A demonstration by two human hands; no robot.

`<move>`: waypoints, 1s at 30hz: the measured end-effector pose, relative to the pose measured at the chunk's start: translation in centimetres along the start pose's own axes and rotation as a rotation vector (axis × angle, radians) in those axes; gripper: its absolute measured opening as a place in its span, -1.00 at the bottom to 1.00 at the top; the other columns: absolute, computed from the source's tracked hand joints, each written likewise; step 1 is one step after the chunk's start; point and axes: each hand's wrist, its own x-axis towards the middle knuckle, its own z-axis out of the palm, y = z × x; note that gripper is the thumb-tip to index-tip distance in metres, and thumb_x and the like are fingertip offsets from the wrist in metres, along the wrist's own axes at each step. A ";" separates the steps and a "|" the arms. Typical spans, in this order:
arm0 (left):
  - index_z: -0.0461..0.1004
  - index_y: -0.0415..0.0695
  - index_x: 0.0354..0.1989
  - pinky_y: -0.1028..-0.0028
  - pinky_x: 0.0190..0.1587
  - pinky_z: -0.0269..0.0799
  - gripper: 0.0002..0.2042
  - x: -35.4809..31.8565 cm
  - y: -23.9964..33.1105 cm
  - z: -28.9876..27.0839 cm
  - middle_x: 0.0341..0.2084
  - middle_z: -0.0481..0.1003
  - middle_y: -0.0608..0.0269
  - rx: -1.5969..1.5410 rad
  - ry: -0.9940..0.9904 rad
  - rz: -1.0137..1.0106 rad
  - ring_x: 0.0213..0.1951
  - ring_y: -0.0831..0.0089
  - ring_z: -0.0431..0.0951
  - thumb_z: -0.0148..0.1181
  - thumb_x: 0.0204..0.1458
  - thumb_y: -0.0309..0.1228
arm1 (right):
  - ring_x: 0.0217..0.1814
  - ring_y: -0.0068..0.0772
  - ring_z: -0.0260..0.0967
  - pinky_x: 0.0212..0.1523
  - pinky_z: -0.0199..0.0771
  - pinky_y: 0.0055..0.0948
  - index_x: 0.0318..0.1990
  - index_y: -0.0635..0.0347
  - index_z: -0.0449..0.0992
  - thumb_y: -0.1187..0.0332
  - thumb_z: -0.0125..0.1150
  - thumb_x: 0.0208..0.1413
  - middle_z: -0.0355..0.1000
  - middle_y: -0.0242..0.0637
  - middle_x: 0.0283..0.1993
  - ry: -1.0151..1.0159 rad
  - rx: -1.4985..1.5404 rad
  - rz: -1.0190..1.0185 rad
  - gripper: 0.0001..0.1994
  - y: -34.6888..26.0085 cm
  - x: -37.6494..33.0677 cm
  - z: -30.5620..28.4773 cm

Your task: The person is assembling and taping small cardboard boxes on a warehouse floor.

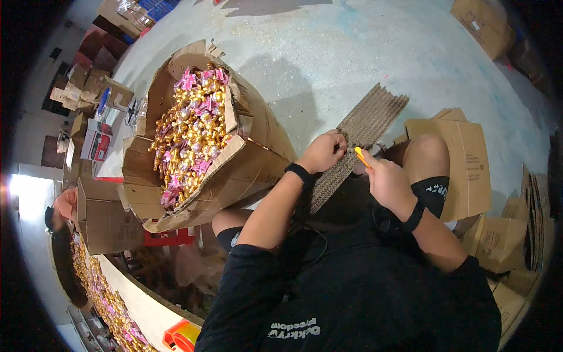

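A stack of corrugated cardboard pieces (375, 114), seen by its ribbed edges, lies slantwise across my lap. My left hand (324, 152) is closed at the stack's left side, its fingers curled against the middle; what they pinch is hidden. My right hand (390, 182) grips a yellow utility knife (366, 158). The knife's tip points at the middle of the stack, close to my left fingertips. Whether the blade touches the cardboard I cannot tell.
A large open carton (258, 138) full of shiny gold pieces with pink tags (196, 132) stands at my left. Cartons (469, 170) stand at the right. More gold pieces fill a long trough (105, 293) at lower left, near another person (65, 204). An orange tape roll (182, 335) lies beside it.
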 end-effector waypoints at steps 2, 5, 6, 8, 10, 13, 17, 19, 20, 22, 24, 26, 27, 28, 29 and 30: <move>0.46 -0.22 -0.41 0.23 -0.20 0.39 -0.93 -0.2 -0.4 0.1 -0.45 0.46 0.02 -0.005 0.006 0.014 -0.29 0.06 0.48 0.12 -0.04 -0.50 | -0.35 0.01 0.45 -0.35 0.46 -0.06 0.16 0.10 0.37 0.39 0.07 0.12 0.47 -0.10 -0.40 -0.004 0.016 0.014 -0.60 -0.3 0.4 -0.3; 0.46 -0.22 -0.42 0.24 -0.21 0.39 -0.94 0.1 0.2 0.0 -0.45 0.45 0.03 -0.010 0.005 0.012 -0.30 0.08 0.48 0.12 -0.04 -0.50 | -0.35 0.02 0.46 -0.35 0.45 -0.04 0.15 0.09 0.38 0.38 0.08 0.12 0.47 -0.08 -0.42 0.022 0.034 0.013 -0.60 -0.6 0.6 -0.7; 0.46 -0.21 -0.42 0.24 -0.22 0.39 -0.94 0.0 0.3 0.0 -0.45 0.45 0.03 -0.009 0.004 0.002 -0.30 0.08 0.48 0.12 -0.04 -0.50 | -0.35 0.03 0.46 -0.36 0.45 -0.04 0.15 0.09 0.38 0.37 0.08 0.12 0.48 -0.08 -0.42 0.015 0.031 0.013 -0.60 -0.6 0.6 -0.6; 0.46 -0.21 -0.42 0.24 -0.22 0.39 -0.94 0.1 0.4 0.0 -0.44 0.46 0.04 -0.008 0.000 0.014 -0.30 0.09 0.48 0.12 -0.04 -0.50 | -0.35 0.03 0.46 -0.36 0.45 -0.03 0.14 0.09 0.40 0.37 0.08 0.12 0.48 -0.06 -0.42 0.000 0.024 0.014 -0.61 -0.4 0.7 -0.5; 0.46 -0.21 -0.41 0.24 -0.21 0.39 -0.94 0.1 -0.1 0.2 -0.43 0.46 0.04 -0.004 -0.003 0.017 -0.29 0.09 0.47 0.12 -0.04 -0.50 | -0.35 0.04 0.47 -0.36 0.45 -0.02 0.13 0.09 0.41 0.37 0.07 0.12 0.48 -0.05 -0.42 -0.023 0.028 0.019 -0.62 -0.5 1.0 -0.7; 0.46 -0.21 -0.40 0.25 -0.20 0.39 -0.94 0.1 -0.5 0.4 -0.43 0.46 0.04 -0.006 -0.008 0.016 -0.29 0.08 0.47 0.13 -0.04 -0.50 | -0.36 0.05 0.46 -0.35 0.45 -0.01 0.12 0.11 0.42 0.37 0.07 0.12 0.48 -0.04 -0.43 -0.050 0.020 0.028 -0.62 -0.8 1.2 -1.1; 0.45 -0.22 -0.40 0.24 -0.20 0.39 -0.94 0.2 -0.4 0.4 -0.43 0.45 0.03 -0.012 -0.003 0.039 -0.28 0.08 0.47 0.13 -0.04 -0.52 | -0.36 0.06 0.47 -0.34 0.46 -0.01 0.10 0.14 0.43 0.37 0.06 0.12 0.49 -0.01 -0.42 -0.051 0.000 0.038 -0.64 -1.1 1.5 -1.3; 0.45 -0.22 -0.40 0.24 -0.20 0.39 -0.94 0.1 -0.4 0.3 -0.43 0.45 0.03 -0.010 0.000 0.050 -0.29 0.07 0.47 0.13 -0.05 -0.52 | -0.35 0.06 0.48 -0.33 0.47 -0.01 0.09 0.14 0.44 0.37 0.06 0.12 0.50 -0.01 -0.42 -0.078 -0.002 0.062 -0.65 -1.5 1.8 -1.5; 0.45 -0.22 -0.40 0.24 -0.20 0.39 -0.95 0.1 -0.4 0.3 -0.43 0.45 0.03 -0.017 -0.002 0.053 -0.29 0.07 0.47 0.13 -0.05 -0.52 | -0.35 0.06 0.48 -0.33 0.47 -0.01 0.09 0.14 0.45 0.37 0.06 0.13 0.50 -0.01 -0.41 -0.092 -0.004 0.075 -0.65 -1.7 1.8 -1.7; 0.44 -0.21 -0.41 0.23 -0.20 0.39 -0.95 -0.2 -0.3 0.3 -0.43 0.45 0.03 -0.012 -0.003 0.047 -0.29 0.07 0.47 0.13 -0.04 -0.51 | -0.34 0.06 0.49 -0.32 0.47 0.00 0.07 0.14 0.46 0.37 0.06 0.12 0.50 -0.02 -0.41 -0.095 0.000 0.070 -0.66 -1.8 1.8 -2.1; 0.44 -0.21 -0.41 0.23 -0.21 0.39 -0.95 -0.3 -0.1 0.3 -0.43 0.44 0.03 0.012 -0.002 0.030 -0.29 0.07 0.47 0.13 -0.04 -0.51 | -0.33 0.06 0.49 -0.32 0.47 0.00 0.05 0.14 0.46 0.37 0.06 0.12 0.50 -0.02 -0.41 -0.101 0.006 0.064 -0.68 -1.7 1.8 -2.1; 0.43 -0.20 -0.41 0.23 -0.22 0.38 -0.94 -0.4 0.0 0.2 -0.43 0.44 0.03 0.001 -0.007 0.030 -0.28 0.07 0.47 0.13 -0.05 -0.50 | -0.34 0.07 0.48 -0.33 0.47 0.00 0.04 0.14 0.47 0.38 0.06 0.12 0.50 -0.03 -0.41 -0.109 0.016 0.058 -0.69 -1.4 1.7 -2.0; 0.43 -0.20 -0.41 0.23 -0.22 0.38 -0.94 -0.4 0.1 0.1 -0.43 0.44 0.03 -0.005 -0.009 0.031 -0.28 0.07 0.47 0.13 -0.05 -0.50 | -0.34 0.07 0.48 -0.33 0.47 0.00 0.03 0.14 0.47 0.38 0.06 0.12 0.50 -0.02 -0.41 -0.109 0.013 0.064 -0.69 -1.6 1.8 -2.1; 0.43 -0.20 -0.41 0.23 -0.22 0.38 -0.94 -0.3 0.1 0.2 -0.43 0.44 0.03 -0.004 -0.008 0.024 -0.29 0.07 0.47 0.13 -0.05 -0.50 | -0.34 0.07 0.48 -0.32 0.47 0.00 0.03 0.13 0.47 0.38 0.07 0.11 0.50 -0.02 -0.41 -0.109 0.010 0.072 -0.69 -2.0 1.8 -2.3; 0.43 -0.20 -0.41 0.23 -0.22 0.38 -0.94 -0.3 0.2 0.2 -0.43 0.43 0.04 -0.003 -0.008 0.019 -0.29 0.06 0.47 0.13 -0.05 -0.50 | -0.34 0.08 0.48 -0.32 0.47 0.00 0.03 0.13 0.47 0.38 0.07 0.11 0.50 -0.02 -0.41 -0.109 0.008 0.079 -0.69 -2.1 1.8 -2.4; 0.43 -0.20 -0.41 0.23 -0.22 0.38 -0.94 -0.1 0.3 0.3 -0.43 0.43 0.04 -0.001 -0.007 0.015 -0.29 0.06 0.47 0.13 -0.05 -0.50 | -0.34 0.08 0.48 -0.32 0.47 0.01 0.02 0.13 0.47 0.38 0.07 0.11 0.50 -0.02 -0.42 -0.106 0.008 0.078 -0.69 -1.9 1.9 -2.3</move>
